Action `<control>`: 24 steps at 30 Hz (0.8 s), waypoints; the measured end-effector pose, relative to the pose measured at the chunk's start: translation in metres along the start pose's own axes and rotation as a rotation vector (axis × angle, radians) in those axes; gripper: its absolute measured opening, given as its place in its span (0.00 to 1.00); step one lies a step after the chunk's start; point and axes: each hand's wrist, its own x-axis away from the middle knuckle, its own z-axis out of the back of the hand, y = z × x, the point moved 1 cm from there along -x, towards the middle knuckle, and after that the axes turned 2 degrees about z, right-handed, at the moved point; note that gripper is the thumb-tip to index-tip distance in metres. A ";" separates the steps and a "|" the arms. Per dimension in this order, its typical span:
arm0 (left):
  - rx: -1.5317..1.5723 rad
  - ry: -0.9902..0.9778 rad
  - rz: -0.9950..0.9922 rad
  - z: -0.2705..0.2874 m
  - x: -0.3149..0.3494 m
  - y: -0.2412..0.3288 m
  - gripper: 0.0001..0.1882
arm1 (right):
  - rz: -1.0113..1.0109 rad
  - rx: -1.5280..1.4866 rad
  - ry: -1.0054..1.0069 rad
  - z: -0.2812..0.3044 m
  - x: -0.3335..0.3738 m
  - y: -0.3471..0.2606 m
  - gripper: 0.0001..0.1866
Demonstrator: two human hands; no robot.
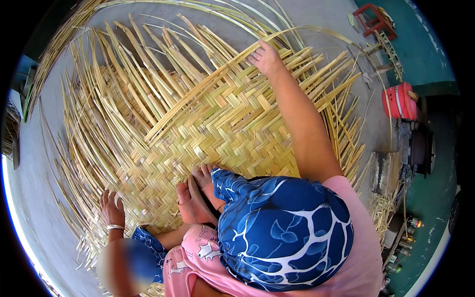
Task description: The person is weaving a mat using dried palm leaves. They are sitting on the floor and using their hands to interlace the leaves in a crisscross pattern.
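A large herringbone mat (232, 128) of split cane strips lies on the floor, with loose strip ends fanning from its far, left and right sides. My right hand (266, 58) reaches to its far side, fingers closed around a long pale cane strip (203, 88). That strip runs diagonally back to the woven part at the left. My left hand (113, 210), with a bracelet at the wrist, rests by the mat's left side, fingers spread and holding nothing. Between my hands, my feet (195, 205) are on the weave, below my blue-patterned knees.
Long thin strips (54, 44) lie bundled at the far left. Along the right stand a red stool (374, 22), a pinkish-red container (400, 101), a wooden block (386, 171) and several bottles (406, 240) by a green wall. Uncut strip ends (341, 94) stick out at the right.
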 end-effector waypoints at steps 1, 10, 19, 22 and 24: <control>0.020 0.011 -0.014 0.003 -0.003 0.002 0.15 | 0.033 -0.008 0.008 -0.010 0.005 -0.008 0.31; 0.077 0.034 0.049 0.000 0.032 -0.022 0.13 | 0.348 -0.212 -0.199 -0.032 0.023 -0.125 0.11; 0.245 0.014 0.033 -0.005 0.058 -0.023 0.11 | 0.591 -0.021 0.032 -0.058 0.048 -0.209 0.14; 0.356 0.038 0.001 0.028 0.044 -0.006 0.10 | 0.704 0.472 -0.126 -0.122 0.088 -0.171 0.14; 0.405 0.120 -0.092 0.071 0.023 0.031 0.10 | 0.826 0.946 -0.329 -0.169 0.144 -0.135 0.14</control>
